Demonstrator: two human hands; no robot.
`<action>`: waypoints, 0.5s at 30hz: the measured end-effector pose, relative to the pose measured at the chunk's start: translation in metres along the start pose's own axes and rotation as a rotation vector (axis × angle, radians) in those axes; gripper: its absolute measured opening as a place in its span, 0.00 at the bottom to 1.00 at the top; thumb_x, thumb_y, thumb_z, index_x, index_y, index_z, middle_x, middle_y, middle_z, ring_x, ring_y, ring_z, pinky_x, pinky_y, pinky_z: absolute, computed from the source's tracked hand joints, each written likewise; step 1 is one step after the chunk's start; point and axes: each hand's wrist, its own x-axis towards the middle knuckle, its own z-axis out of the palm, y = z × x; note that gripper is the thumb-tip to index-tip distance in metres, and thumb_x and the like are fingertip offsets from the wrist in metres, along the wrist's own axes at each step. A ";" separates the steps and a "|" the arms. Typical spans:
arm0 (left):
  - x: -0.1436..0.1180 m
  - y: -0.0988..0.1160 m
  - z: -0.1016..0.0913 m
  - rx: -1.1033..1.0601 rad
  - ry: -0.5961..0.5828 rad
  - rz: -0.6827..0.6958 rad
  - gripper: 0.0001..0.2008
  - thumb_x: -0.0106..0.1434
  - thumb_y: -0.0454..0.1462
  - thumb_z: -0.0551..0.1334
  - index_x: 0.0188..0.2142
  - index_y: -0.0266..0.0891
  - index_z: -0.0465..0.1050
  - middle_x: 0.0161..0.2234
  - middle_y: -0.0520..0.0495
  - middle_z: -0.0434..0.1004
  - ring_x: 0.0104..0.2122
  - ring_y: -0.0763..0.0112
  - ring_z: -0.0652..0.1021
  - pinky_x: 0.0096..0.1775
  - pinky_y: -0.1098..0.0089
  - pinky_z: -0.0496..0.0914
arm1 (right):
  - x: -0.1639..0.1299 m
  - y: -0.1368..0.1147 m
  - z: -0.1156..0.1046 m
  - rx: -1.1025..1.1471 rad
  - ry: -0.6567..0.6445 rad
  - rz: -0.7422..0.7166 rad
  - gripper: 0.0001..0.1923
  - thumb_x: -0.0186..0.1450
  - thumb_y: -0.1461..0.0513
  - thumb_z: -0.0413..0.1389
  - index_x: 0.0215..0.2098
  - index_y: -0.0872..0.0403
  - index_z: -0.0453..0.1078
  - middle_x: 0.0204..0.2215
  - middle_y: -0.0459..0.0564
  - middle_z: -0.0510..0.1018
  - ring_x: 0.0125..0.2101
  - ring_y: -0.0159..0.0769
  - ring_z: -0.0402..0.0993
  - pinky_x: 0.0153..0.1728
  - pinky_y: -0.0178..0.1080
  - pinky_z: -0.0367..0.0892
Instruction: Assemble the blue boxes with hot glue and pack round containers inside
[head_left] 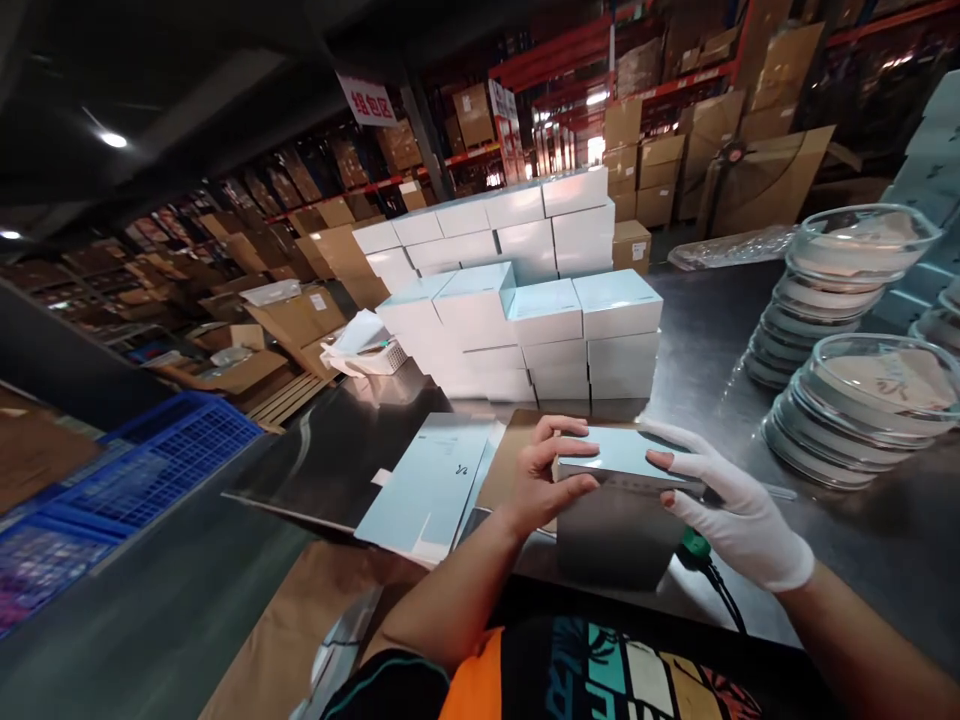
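Note:
A small pale blue box (pixel 616 455) sits between both my hands above the steel table (pixel 697 330). My bare left hand (pixel 544 475) grips its left end, fingers over the top and thumb on the near side. My right hand (pixel 731 505), in a white glove, holds the box's right end. Flat unfolded blue box blanks (pixel 431 485) lie just left of my left hand on the table. A stack of finished pale blue boxes (pixel 544 330) stands right behind the box I hold.
Stacks of clear glass dishes (pixel 847 270) (pixel 870 405) stand at the right. A larger pile of white boxes (pixel 510 225) is further back. A blue plastic crate (pixel 142 465) sits at the left. Brown paper (pixel 315 610) lies near me. Cardboard cartons fill the shelves behind.

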 end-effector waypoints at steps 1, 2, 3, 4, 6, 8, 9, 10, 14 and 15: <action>0.001 0.001 -0.002 0.021 -0.028 0.015 0.20 0.63 0.57 0.74 0.40 0.44 0.85 0.47 0.38 0.84 0.55 0.49 0.83 0.60 0.47 0.74 | 0.000 -0.002 0.001 0.000 0.000 -0.018 0.13 0.75 0.52 0.63 0.55 0.41 0.82 0.66 0.54 0.78 0.66 0.48 0.76 0.67 0.56 0.72; 0.001 0.001 -0.004 0.038 -0.040 0.024 0.20 0.65 0.57 0.73 0.40 0.45 0.86 0.47 0.38 0.85 0.55 0.48 0.83 0.61 0.44 0.74 | 0.001 -0.004 0.001 -0.003 -0.002 -0.032 0.13 0.75 0.52 0.63 0.55 0.41 0.83 0.65 0.54 0.80 0.65 0.48 0.77 0.66 0.56 0.73; 0.002 0.002 -0.006 0.055 -0.045 0.029 0.20 0.65 0.58 0.72 0.40 0.45 0.86 0.46 0.37 0.86 0.55 0.47 0.83 0.61 0.42 0.74 | 0.002 -0.005 0.000 -0.008 -0.007 -0.042 0.12 0.75 0.52 0.63 0.55 0.41 0.83 0.64 0.54 0.80 0.64 0.49 0.78 0.66 0.55 0.74; 0.003 0.002 -0.008 0.069 -0.050 0.033 0.20 0.65 0.58 0.71 0.39 0.45 0.86 0.45 0.37 0.87 0.55 0.46 0.83 0.61 0.41 0.74 | 0.004 -0.005 0.000 -0.012 -0.015 -0.058 0.12 0.75 0.53 0.62 0.55 0.41 0.84 0.63 0.54 0.81 0.63 0.49 0.79 0.65 0.55 0.75; 0.006 0.004 -0.013 0.079 -0.079 0.050 0.19 0.66 0.57 0.71 0.40 0.45 0.86 0.45 0.37 0.87 0.54 0.46 0.83 0.60 0.41 0.75 | 0.006 -0.004 0.000 -0.036 -0.021 -0.114 0.14 0.76 0.56 0.61 0.57 0.39 0.82 0.62 0.53 0.81 0.63 0.47 0.79 0.64 0.53 0.76; 0.014 0.012 -0.019 0.115 -0.181 0.065 0.16 0.66 0.54 0.73 0.41 0.46 0.86 0.47 0.37 0.87 0.58 0.46 0.82 0.60 0.43 0.75 | 0.005 -0.003 0.003 -0.101 -0.013 -0.209 0.19 0.76 0.61 0.61 0.63 0.36 0.79 0.64 0.50 0.80 0.63 0.44 0.78 0.63 0.51 0.76; 0.019 0.019 -0.021 0.161 -0.262 0.068 0.15 0.64 0.53 0.75 0.42 0.47 0.86 0.50 0.37 0.87 0.61 0.44 0.80 0.62 0.43 0.74 | 0.005 -0.004 0.007 -0.148 -0.012 -0.258 0.23 0.76 0.61 0.60 0.67 0.35 0.75 0.66 0.51 0.78 0.64 0.43 0.78 0.64 0.50 0.76; 0.025 0.026 -0.022 0.226 -0.363 0.063 0.17 0.61 0.52 0.77 0.45 0.48 0.86 0.53 0.36 0.86 0.64 0.43 0.77 0.63 0.43 0.72 | 0.004 -0.006 0.011 -0.197 -0.022 -0.305 0.28 0.77 0.61 0.60 0.72 0.35 0.69 0.68 0.52 0.76 0.65 0.44 0.76 0.64 0.50 0.75; 0.043 0.056 -0.023 0.475 -0.673 0.057 0.35 0.55 0.48 0.82 0.61 0.51 0.80 0.61 0.37 0.82 0.59 0.43 0.81 0.61 0.49 0.75 | 0.006 -0.013 0.013 -0.357 -0.155 -0.392 0.46 0.78 0.51 0.57 0.84 0.45 0.37 0.77 0.62 0.62 0.73 0.52 0.65 0.69 0.55 0.69; 0.046 0.059 -0.025 0.506 -0.681 0.061 0.35 0.56 0.47 0.81 0.62 0.52 0.79 0.60 0.38 0.82 0.56 0.44 0.82 0.59 0.50 0.76 | 0.009 -0.013 0.005 -0.408 -0.175 -0.359 0.47 0.78 0.48 0.57 0.84 0.48 0.36 0.78 0.63 0.60 0.74 0.53 0.63 0.71 0.54 0.66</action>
